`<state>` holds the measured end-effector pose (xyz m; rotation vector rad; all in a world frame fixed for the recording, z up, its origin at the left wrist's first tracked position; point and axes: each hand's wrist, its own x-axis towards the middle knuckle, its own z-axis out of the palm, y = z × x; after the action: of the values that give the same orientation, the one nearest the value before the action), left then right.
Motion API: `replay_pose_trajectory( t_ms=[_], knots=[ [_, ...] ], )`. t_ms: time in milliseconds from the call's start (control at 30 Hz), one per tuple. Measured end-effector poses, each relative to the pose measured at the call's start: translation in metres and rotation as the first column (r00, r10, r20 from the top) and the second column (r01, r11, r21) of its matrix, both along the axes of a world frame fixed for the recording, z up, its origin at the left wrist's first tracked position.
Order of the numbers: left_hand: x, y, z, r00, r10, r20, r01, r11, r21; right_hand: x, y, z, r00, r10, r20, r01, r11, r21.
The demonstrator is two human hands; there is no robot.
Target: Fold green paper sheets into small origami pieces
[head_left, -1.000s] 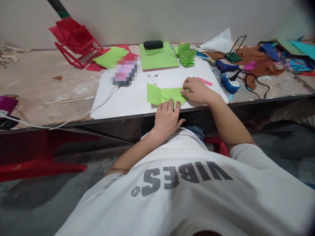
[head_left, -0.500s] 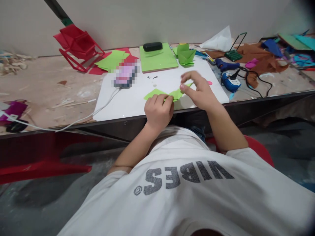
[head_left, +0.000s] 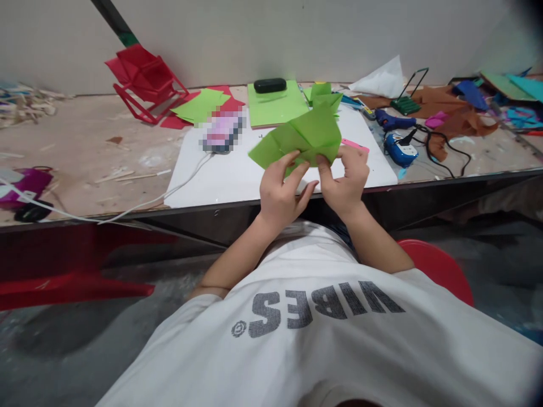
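A creased sheet of green paper [head_left: 303, 135] is raised and tilted above the white board [head_left: 199, 183], near its front edge. My left hand [head_left: 280, 189] has its fingertips on the paper's lower edge, with the thumb apart below. On the right side, my right hand [head_left: 345, 178] pinches the same lower edge between thumb and fingers. Behind the raised sheet stands a folded green paper piece [head_left: 320, 93], partly hidden. A flat pink thing [head_left: 355, 146] shows just past my right hand.
A phone [head_left: 223, 133] with a white cable lies left on the board. Behind are a black case [head_left: 270, 85] on a green pad [head_left: 257, 113] and a red folded-paper chair [head_left: 144, 82]. A blue glue gun [head_left: 394, 121] and blue device [head_left: 401, 150] lie right.
The green paper has come up off the board and now stands tilted and more spread out. My right hand has come down and taken hold of its edge.
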<state>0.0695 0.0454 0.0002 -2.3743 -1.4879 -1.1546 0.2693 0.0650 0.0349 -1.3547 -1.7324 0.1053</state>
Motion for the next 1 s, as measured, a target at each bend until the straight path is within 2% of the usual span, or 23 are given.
replay_pose_trajectory(
  t_ms=[67,133,200,267,367,467,533,633,733,867,1000],
  knots=[
    [-0.006,-0.004,0.006,0.999,0.052,0.011,-0.052,0.998,0.021,0.016,0.014,0.011,0.992,0.031,0.124,-0.035,0.999,0.026],
    [-0.016,-0.008,0.012,0.985,0.173,0.020,-0.173,0.984,0.041,0.032,0.025,0.016,0.968,0.149,0.203,-0.164,0.985,0.055],
    [-0.027,-0.009,0.018,0.974,0.228,-0.003,-0.227,0.973,0.045,0.044,0.032,0.012,0.933,0.260,0.249,-0.280,0.959,0.046],
    [-0.036,-0.005,0.021,0.983,0.171,-0.064,-0.170,0.985,0.016,0.052,0.033,-0.001,0.924,0.283,0.258,-0.296,0.955,0.012],
    [-0.044,0.009,0.020,0.988,0.067,-0.139,-0.073,0.997,-0.036,0.058,0.026,-0.032,0.950,0.208,0.231,-0.221,0.975,0.029],
    [-0.049,0.027,0.013,0.992,0.068,-0.103,-0.068,0.998,0.000,0.061,0.021,-0.058,0.966,0.173,0.193,-0.192,0.978,0.084],
    [-0.052,0.036,0.010,0.995,0.084,-0.053,-0.083,0.996,0.033,0.058,0.019,-0.063,0.961,0.192,0.201,-0.209,0.975,0.069],
    [-0.055,0.041,0.014,0.993,0.098,-0.059,-0.099,0.995,-0.016,0.048,0.017,-0.052,0.937,0.239,0.257,-0.241,0.970,-0.023],
    [-0.056,0.035,0.026,0.987,0.078,-0.144,-0.101,0.982,-0.161,0.037,0.016,-0.034,0.920,0.243,0.308,-0.219,0.969,-0.112],
    [-0.052,0.020,0.045,0.969,-0.058,-0.240,-0.013,0.959,-0.283,0.027,0.019,-0.018,0.892,0.243,0.381,-0.192,0.967,-0.166],
    [-0.045,0.011,0.049,0.948,-0.207,-0.243,0.106,0.922,-0.372,0.023,0.028,-0.016,0.866,0.301,0.400,-0.260,0.953,-0.156]
  ],
)
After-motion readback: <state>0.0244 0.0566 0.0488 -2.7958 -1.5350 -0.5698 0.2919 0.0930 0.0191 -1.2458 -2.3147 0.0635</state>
